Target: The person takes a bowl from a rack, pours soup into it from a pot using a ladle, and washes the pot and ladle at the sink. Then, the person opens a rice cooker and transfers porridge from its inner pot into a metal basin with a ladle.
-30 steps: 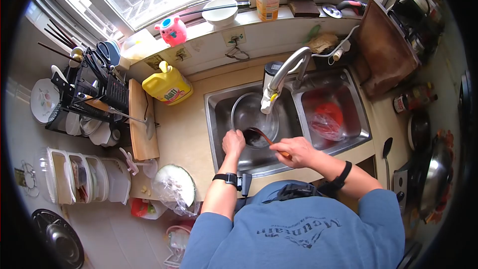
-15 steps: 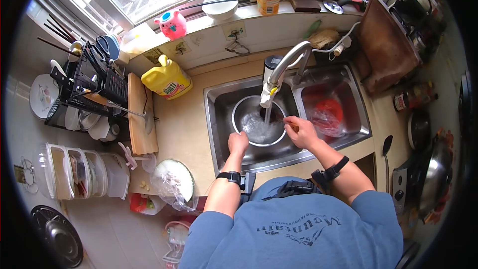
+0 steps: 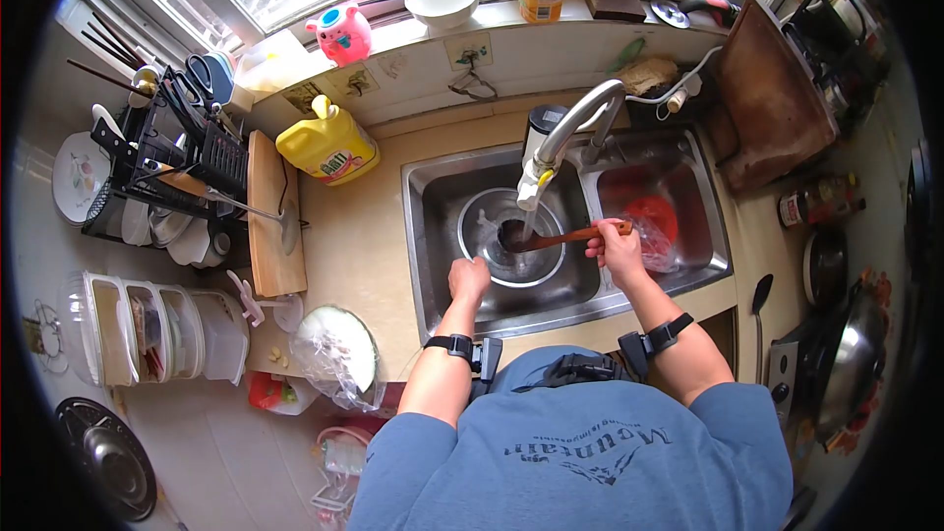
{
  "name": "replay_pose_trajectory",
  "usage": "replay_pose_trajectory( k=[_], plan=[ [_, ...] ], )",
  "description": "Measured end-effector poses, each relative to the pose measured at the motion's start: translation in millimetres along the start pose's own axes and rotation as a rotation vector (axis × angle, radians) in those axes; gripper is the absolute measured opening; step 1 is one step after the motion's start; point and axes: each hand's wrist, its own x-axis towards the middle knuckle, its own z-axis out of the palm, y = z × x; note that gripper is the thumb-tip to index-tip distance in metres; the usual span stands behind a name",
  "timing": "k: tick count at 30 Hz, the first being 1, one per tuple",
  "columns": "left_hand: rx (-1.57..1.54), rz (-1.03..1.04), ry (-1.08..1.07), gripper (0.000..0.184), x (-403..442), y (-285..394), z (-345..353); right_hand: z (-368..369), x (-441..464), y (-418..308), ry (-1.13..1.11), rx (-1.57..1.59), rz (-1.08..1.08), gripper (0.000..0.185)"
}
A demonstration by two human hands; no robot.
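Note:
My right hand (image 3: 617, 248) is closed on the handle of a wooden ladle (image 3: 568, 236), whose dark bowl lies under the faucet (image 3: 536, 182). Water runs from the faucet over the ladle. Below it, in the left basin of the steel sink (image 3: 423, 275), stands a round metal-rimmed bowl (image 3: 482, 265) with some water in it. At the lower left of that bowl's rim, my left hand (image 3: 469, 279) is closed, its fingers curled against the rim.
A red item with clear plastic (image 3: 651, 226) lies in the right basin. Left of the sink are a yellow jug (image 3: 329, 146), a cutting board (image 3: 277, 226) and a plastic-wrapped melon half (image 3: 339, 349). A brown board (image 3: 772, 98) leans at the right.
My right hand has moved right and turned the ladle, which now lies nearly level across the bowl's rim. My left hand remains at the bowl's edge. The view has shifted slightly.

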Motion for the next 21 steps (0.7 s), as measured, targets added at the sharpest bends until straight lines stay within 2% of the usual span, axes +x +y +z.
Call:
replay_pose_trajectory(
  k=[8,10,11,13,18,21],
  plan=[
    [-0.020,-0.024,-0.007,0.041,12.6,-14.7,8.8,-1.9,-1.9,-2.9,-0.072,0.000,-0.016,0.022],
    [-0.041,-0.038,-0.002,0.041,15.3,-17.6,10.9,2.1,-8.4,-4.1,-0.366,-0.477,-0.360,0.023],
    [-0.042,-0.041,-0.008,0.041,14.6,-17.0,10.2,3.0,-8.4,-4.2,-0.367,-0.477,-0.360,0.023],
    [-0.045,-0.045,-0.010,0.041,12.3,-16.3,8.1,5.5,-7.7,-5.0,-0.529,-0.859,-0.826,0.032],
    [-0.077,-0.029,0.015,0.041,9.7,-16.3,5.8,10.2,-13.1,-2.5,-0.679,-1.056,-0.651,0.040],
    [-0.081,-0.035,0.036,0.041,8.7,-17.0,3.8,10.1,-12.7,-0.5,-0.669,-1.012,-0.691,0.040]
  ],
)
